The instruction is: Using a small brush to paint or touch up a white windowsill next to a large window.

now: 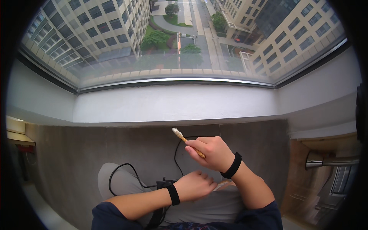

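In my right hand (212, 151) is a small brush (180, 135), pinched between thumb and fingers. Its handle is yellowish and wood-like, its tip whitish, and it points up and left toward the white ledge. My left hand (194, 186) is lower and nearer to me, above my lap, with the fingers curled in. Beside those fingers shows a thin pale thing (222, 185), partly hidden; I cannot tell what it is or whether the hand grips it. Black bands circle both wrists.
A white window ledge (176, 101) runs across ahead, below a large window. Grey flooring (73, 153) lies under it. A black cable (124, 165) loops by my knee (109, 176) to a small black box (164, 184). At the right are a wooden panel (295, 172) and a metal tube (333, 161).
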Tool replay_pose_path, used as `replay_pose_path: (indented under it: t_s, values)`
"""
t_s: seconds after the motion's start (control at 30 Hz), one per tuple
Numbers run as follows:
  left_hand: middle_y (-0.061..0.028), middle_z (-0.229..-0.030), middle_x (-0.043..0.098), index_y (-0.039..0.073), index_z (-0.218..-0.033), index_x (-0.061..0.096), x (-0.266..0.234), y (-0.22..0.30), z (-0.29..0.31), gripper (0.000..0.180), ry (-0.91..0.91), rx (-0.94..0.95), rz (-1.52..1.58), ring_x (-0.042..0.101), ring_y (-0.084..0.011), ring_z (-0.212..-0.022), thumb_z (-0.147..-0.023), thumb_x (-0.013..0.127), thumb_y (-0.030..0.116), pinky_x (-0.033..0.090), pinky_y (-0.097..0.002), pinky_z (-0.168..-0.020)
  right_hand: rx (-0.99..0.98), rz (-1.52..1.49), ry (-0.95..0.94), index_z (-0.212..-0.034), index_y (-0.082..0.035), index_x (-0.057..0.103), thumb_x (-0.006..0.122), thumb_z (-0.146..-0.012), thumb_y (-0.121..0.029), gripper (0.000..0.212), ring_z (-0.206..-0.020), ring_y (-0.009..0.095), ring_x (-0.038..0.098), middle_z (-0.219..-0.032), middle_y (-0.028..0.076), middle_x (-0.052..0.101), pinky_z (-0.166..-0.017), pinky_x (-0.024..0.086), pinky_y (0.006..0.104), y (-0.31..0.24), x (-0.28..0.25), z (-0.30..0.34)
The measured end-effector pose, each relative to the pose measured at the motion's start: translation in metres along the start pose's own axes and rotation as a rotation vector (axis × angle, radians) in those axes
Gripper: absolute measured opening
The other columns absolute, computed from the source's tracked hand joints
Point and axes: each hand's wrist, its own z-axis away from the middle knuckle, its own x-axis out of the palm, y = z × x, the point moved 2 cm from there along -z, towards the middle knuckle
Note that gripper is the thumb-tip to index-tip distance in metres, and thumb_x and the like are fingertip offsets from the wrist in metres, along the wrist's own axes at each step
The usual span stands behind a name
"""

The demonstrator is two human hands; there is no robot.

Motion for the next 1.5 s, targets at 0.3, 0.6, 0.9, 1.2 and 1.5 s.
replay_pose_path:
  t_s: [0.3, 0.6, 0.9, 1.2, 1.5]
  values:
    - [-0.0048, -0.084, 0.067, 0.006, -0.097, 0.063, 0.000, 0.003, 0.002, 0.018, 0.001, -0.009, -0.050, 0.068, -0.0223, -0.078, -0.086, 0.067, 0.020, 0.053, -0.0342, -0.071, 0.032, 0.211, 0.109, -0.097, -0.008, 0.070, 0.073, -0.096, -0.023, 0.015, -0.060, 0.024, 0.062, -0.070, 0.005, 0.060, -0.051, 0.048, 0.0376, 0.006, -0.002, -0.004]
    - [-0.0013, -0.085, 0.063, 0.008, -0.095, 0.061, 0.000, 0.011, 0.006, 0.016, 0.050, 0.001, -0.133, 0.065, -0.0191, -0.078, -0.087, 0.067, 0.022, 0.051, -0.0327, -0.070, 0.041, 0.189, 0.126, -0.104, -0.008, 0.073, 0.071, -0.098, -0.022, 0.016, -0.059, 0.025, 0.062, -0.069, 0.006, 0.059, -0.053, 0.049, 0.0382, 0.001, -0.002, -0.014]
    - [-0.0045, -0.082, 0.067, 0.005, -0.097, 0.065, -0.004, 0.005, 0.003, 0.015, -0.009, -0.032, -0.064, 0.068, -0.0215, -0.078, -0.088, 0.065, 0.017, 0.053, -0.0343, -0.070, 0.109, 0.000, 0.138, -0.108, -0.007, 0.073, 0.072, -0.097, -0.020, 0.017, -0.060, 0.028, 0.064, -0.075, 0.007, 0.065, -0.053, 0.051, 0.0378, 0.002, 0.002, -0.015]
    - [-0.0026, -0.088, 0.065, 0.010, -0.096, 0.062, 0.000, -0.003, 0.002, 0.023, -0.050, -0.033, -0.119, 0.067, -0.0204, -0.083, -0.087, 0.071, 0.030, 0.052, -0.0334, -0.074, 0.046, -0.135, 0.114, -0.111, -0.003, 0.073, 0.072, -0.095, -0.008, 0.017, -0.060, 0.024, 0.063, -0.075, 0.009, 0.066, -0.055, 0.049, 0.0340, 0.010, 0.008, -0.011]
    - [-0.0047, -0.088, 0.068, 0.008, -0.096, 0.067, -0.009, -0.006, 0.000, 0.015, -0.102, -0.061, -0.082, 0.069, -0.0226, -0.084, -0.086, 0.068, 0.020, 0.053, -0.0340, -0.075, 0.062, -0.112, 0.200, -0.111, -0.001, 0.073, 0.070, -0.096, -0.006, 0.016, -0.062, 0.023, 0.064, -0.074, 0.010, 0.066, -0.057, 0.049, 0.0335, 0.014, -0.001, -0.020]
